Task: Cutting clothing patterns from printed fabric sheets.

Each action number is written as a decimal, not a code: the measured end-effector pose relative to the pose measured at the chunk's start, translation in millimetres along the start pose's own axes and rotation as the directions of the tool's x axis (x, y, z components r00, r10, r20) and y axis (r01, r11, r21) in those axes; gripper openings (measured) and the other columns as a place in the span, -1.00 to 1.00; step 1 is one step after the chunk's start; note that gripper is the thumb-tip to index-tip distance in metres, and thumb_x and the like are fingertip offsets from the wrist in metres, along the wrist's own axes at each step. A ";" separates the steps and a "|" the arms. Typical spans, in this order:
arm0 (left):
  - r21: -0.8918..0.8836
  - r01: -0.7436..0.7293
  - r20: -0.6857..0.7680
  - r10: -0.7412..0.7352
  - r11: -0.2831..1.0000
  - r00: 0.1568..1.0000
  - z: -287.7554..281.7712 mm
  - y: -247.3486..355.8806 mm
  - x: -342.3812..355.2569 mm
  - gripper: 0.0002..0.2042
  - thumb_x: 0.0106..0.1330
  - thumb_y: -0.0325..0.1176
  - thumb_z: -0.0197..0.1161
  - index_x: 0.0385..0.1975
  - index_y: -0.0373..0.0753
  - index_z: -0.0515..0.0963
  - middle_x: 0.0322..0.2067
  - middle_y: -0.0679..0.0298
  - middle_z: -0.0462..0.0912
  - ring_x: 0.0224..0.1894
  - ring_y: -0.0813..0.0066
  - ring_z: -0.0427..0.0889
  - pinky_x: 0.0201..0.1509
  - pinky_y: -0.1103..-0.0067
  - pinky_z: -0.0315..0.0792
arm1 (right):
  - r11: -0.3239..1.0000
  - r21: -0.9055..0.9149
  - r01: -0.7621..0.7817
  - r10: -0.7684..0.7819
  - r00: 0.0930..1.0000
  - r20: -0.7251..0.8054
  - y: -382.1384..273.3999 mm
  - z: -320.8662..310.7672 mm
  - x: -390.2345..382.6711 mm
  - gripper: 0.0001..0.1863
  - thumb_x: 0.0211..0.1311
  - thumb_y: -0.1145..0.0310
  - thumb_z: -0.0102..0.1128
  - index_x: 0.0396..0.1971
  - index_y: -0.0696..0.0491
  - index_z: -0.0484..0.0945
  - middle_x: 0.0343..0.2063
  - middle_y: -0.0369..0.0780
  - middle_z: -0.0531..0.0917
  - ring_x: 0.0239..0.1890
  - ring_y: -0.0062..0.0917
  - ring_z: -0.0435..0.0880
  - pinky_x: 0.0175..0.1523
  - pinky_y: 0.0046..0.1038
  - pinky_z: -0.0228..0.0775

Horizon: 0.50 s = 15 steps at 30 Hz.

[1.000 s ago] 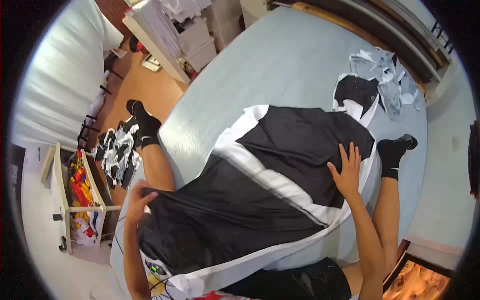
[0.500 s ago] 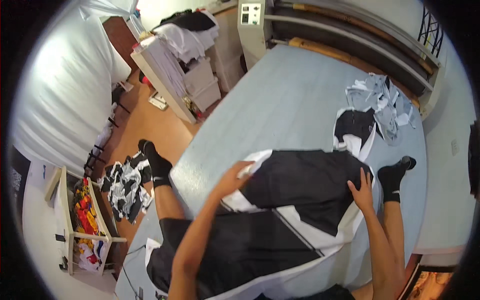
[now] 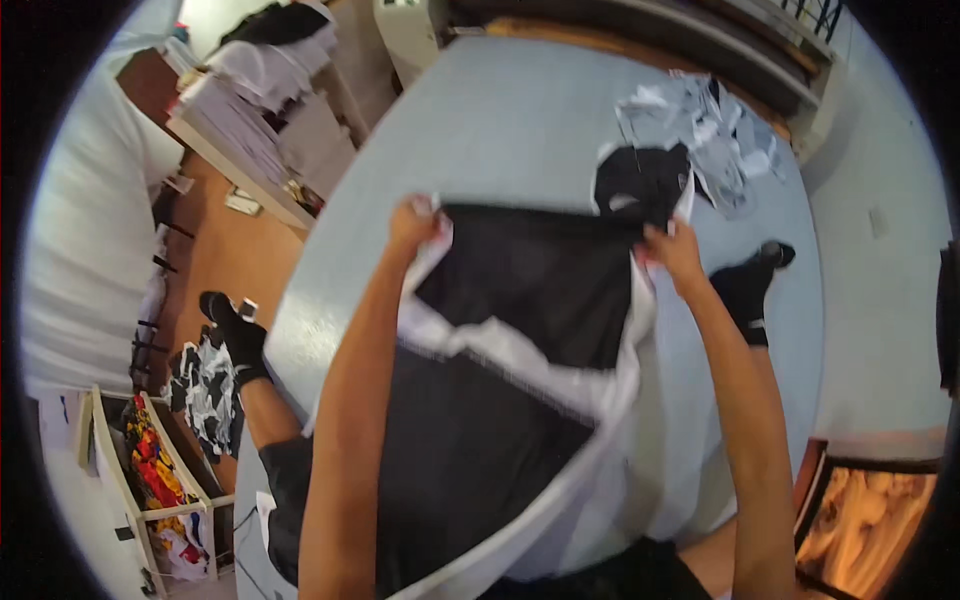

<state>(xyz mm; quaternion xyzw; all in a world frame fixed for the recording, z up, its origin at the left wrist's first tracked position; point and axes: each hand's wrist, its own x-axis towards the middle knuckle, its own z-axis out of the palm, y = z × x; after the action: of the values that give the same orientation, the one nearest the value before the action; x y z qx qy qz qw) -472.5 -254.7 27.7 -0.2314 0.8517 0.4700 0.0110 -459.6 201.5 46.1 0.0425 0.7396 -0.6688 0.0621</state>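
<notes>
A black and white fabric piece [image 3: 535,275] stretches between my hands, its far edge raised and pulled fairly straight. My left hand [image 3: 412,226] is closed on its far left corner, at the white border. At the far right corner my right hand [image 3: 676,256] pinches the cloth, fingers curled. The near part of the cloth, black with a white diagonal band [image 3: 520,365], reaches back toward my body between my forearms. Just past my right hand lies a smaller black piece with white edges [image 3: 640,185].
My legs are spread over the pale blue table [image 3: 480,120], a black-socked foot [image 3: 740,295] at right. Grey-white scraps [image 3: 710,130] lie at the far right, before a long roller machine [image 3: 640,30]. More scraps [image 3: 205,390] and a rack of colourful cloth [image 3: 155,470] are at left.
Both hands, flat or loosely resting on the cloth before, now grip its far corners. They have lifted the edge and drawn it taut. The view has shifted too.
</notes>
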 end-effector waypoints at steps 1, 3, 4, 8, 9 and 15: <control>-0.096 -0.206 -0.103 0.196 0.974 0.975 10.4 4.2 -5.5 -0.56 0.37 -0.19 0.23 0.20 -0.20 0.50 0.08 -0.17 0.61 0.23 0.14 0.58 0.27 0.29 0.47 | 0.987 0.011 0.162 -0.161 0.986 -0.045 2.1 14.7 0.2 -0.36 0.32 0.40 0.36 0.32 0.12 0.27 0.02 -0.06 0.59 -0.05 -0.38 0.68 -0.02 -0.35 0.59; -0.054 -0.455 -0.223 0.433 0.889 0.873 21.9 13.6 -18.1 -0.32 0.37 -0.16 0.26 0.47 -0.12 0.23 0.35 -0.25 0.35 0.45 -0.03 0.31 0.46 0.23 0.27 | 0.880 -0.273 0.390 -0.440 0.885 -0.154 9.3 46.0 -12.6 -0.13 0.28 0.30 0.42 0.48 0.07 0.09 0.35 0.08 0.31 0.36 -0.16 0.39 0.38 -0.22 0.31; 0.039 -0.503 -0.171 0.502 0.863 0.848 26.9 10.4 -32.4 -0.25 0.37 -0.14 0.28 0.53 -0.08 0.11 0.42 -0.24 0.23 0.50 -0.09 0.19 0.51 0.18 0.18 | 0.778 -0.530 0.336 -0.470 0.872 -0.136 18.3 62.6 -32.5 0.00 0.25 0.24 0.44 0.56 0.03 -0.01 0.49 0.13 0.12 0.53 -0.05 0.17 0.55 -0.15 0.08; 0.473 -0.595 0.041 0.659 0.649 0.751 12.4 -38.0 -97.1 -0.22 0.41 -0.01 0.27 0.57 0.02 0.09 0.49 -0.16 0.15 0.56 -0.14 0.09 0.53 -0.06 0.03 | 0.437 -0.737 0.515 -0.477 0.828 0.296 41.6 80.9 -140.9 0.05 0.15 0.12 0.47 0.58 -0.10 0.04 0.55 0.14 -0.06 0.55 0.12 0.02 0.59 0.02 -0.10; 0.501 -0.543 0.112 0.572 0.674 0.813 3.8 -54.7 -108.6 -0.22 0.43 0.03 0.23 0.58 0.02 0.07 0.52 -0.12 0.11 0.57 -0.11 0.05 0.55 -0.07 -0.04 | 0.440 -0.731 0.522 -0.352 0.849 0.395 43.2 79.9 -168.9 0.03 0.15 0.11 0.46 0.57 -0.11 0.08 0.56 0.10 -0.05 0.56 0.12 0.01 0.58 0.06 -0.10; 0.738 -0.460 0.154 0.541 0.493 0.827 -62.4 -151.9 -143.0 -0.21 0.44 0.25 0.09 0.59 0.05 0.08 0.60 0.02 -0.08 0.64 0.01 -0.13 0.56 -0.16 -0.34 | 0.280 -0.770 0.574 -0.066 0.811 0.581 41.7 52.3 -290.1 -0.06 0.23 -0.02 0.37 0.55 -0.14 0.15 0.56 0.04 0.00 0.55 0.15 0.01 0.55 0.18 -0.11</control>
<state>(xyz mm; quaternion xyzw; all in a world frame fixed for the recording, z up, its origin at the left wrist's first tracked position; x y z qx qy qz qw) -271.0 -318.7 -24.5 0.0288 0.9958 0.0469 -0.0735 -164.9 159.6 43.1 -0.3073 0.9389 -0.1197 0.0990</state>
